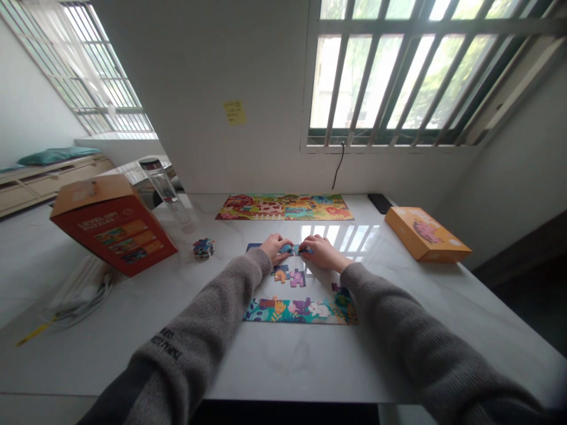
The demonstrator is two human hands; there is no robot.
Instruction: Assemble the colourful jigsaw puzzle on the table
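Note:
My left hand (278,248) grips a blue puzzle piece (286,249) at the upper edge of a partly joined jigsaw. Just right of it, my right hand (318,250) is closed on another dark blue puzzle piece (305,250), with a small gap between the two hands. Loose purple and orange puzzle pieces (296,278) lie below the hands. A joined bottom strip of the jigsaw (305,310) shows a white animal among colourful plants. Part of the right side is hidden by my right sleeve.
A stack of puzzle pieces (204,248) sits left of the jigsaw. Behind lies a long farm picture strip (283,208). A red box (115,230), glass bottle (162,182) and white cable (82,304) are at left; an orange box (426,234) and black phone (380,203) at right.

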